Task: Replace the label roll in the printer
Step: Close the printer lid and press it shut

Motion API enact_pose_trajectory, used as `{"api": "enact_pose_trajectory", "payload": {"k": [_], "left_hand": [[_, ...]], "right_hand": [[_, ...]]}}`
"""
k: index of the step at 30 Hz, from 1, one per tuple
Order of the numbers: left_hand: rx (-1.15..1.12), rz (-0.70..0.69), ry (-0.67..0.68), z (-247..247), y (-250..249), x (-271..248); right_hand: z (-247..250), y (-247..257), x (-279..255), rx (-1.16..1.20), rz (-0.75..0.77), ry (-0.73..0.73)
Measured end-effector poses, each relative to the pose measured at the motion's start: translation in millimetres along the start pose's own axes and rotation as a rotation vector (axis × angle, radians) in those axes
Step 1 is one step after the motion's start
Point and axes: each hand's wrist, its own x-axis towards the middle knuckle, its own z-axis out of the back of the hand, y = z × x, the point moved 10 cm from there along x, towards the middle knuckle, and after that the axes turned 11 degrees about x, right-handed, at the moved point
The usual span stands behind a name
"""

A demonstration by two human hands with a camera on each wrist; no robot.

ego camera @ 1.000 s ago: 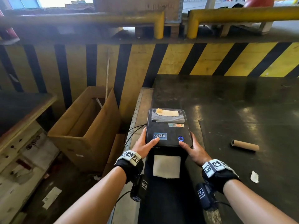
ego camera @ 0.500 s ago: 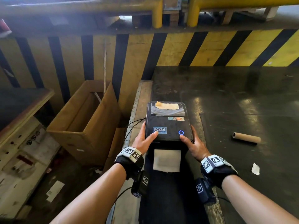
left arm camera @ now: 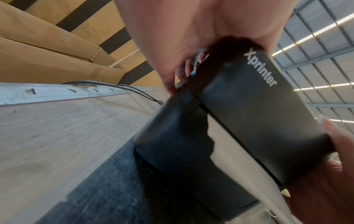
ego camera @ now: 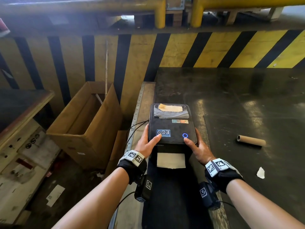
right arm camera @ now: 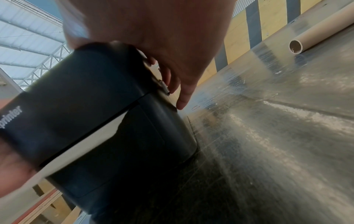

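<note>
A black label printer point(ego camera: 171, 126) stands on a dark mat near the table's left edge, its blue ring light on. A white label strip point(ego camera: 170, 160) hangs out of its front slot. My left hand point(ego camera: 149, 138) grips the left side of the lid, thumb on top. My right hand point(ego camera: 194, 143) grips the right side the same way. In the left wrist view a narrow seam shows between the lid point(left arm camera: 258, 113) and the base. The right wrist view shows my fingers point(right arm camera: 182, 94) curled at the lid's side latch. An empty cardboard core point(ego camera: 250, 140) lies to the right.
An open cardboard box point(ego camera: 82, 123) stands on the floor left of the table. Cables point(ego camera: 137, 128) run from the printer's left side over the table's edge. A scrap of paper point(ego camera: 260, 172) lies at the right. A yellow-and-black striped wall point(ego camera: 214, 50) closes the back.
Both hands stay on the sides of the printer lid. The head view has tilted down slightly, and the printer itself has not visibly moved.
</note>
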Motion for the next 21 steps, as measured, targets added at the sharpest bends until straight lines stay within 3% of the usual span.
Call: {"api": "enact_pose_trajectory", "payload": {"k": [21], "left_hand": [[-0.041, 0.034, 0.015, 0, 6, 1]], "right_hand": [[1, -11, 8, 0.055, 0.010, 0.016]]}}
